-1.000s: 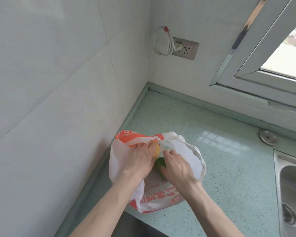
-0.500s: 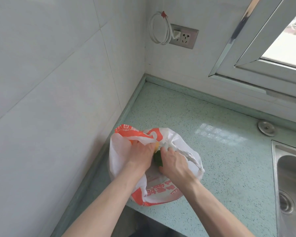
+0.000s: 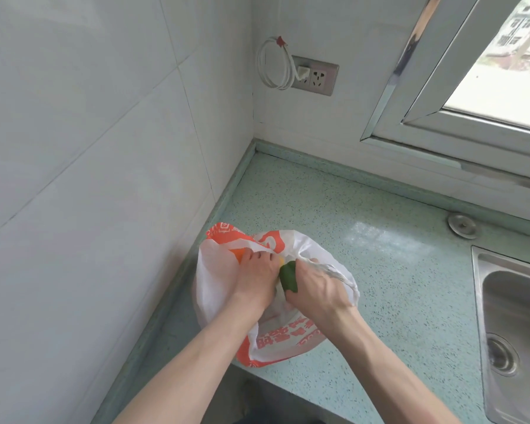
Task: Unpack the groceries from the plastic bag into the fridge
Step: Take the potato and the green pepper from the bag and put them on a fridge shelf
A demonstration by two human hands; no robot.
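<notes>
White-tiled walls meet at a corner above a speckled pale-green stone bench (image 3: 380, 270). On it, near the front edge and beside the left wall, sits a white and orange printed plastic bag (image 3: 214, 283). Both hands work at its mouth: the left hand (image 3: 254, 280) has fingers curled into the opening over an orange-yellow item; the right hand (image 3: 318, 286) grips a dark green vegetable (image 3: 288, 275) and a bag handle. A stainless steel sink (image 3: 514, 332) lies to the right.

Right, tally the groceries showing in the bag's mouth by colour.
Green: 1, green item between the hands
Yellow: 1, sliver, mostly hidden
Orange: 1, patch under the left hand
Total: 3 visible; the plastic bag hides any more.
</notes>
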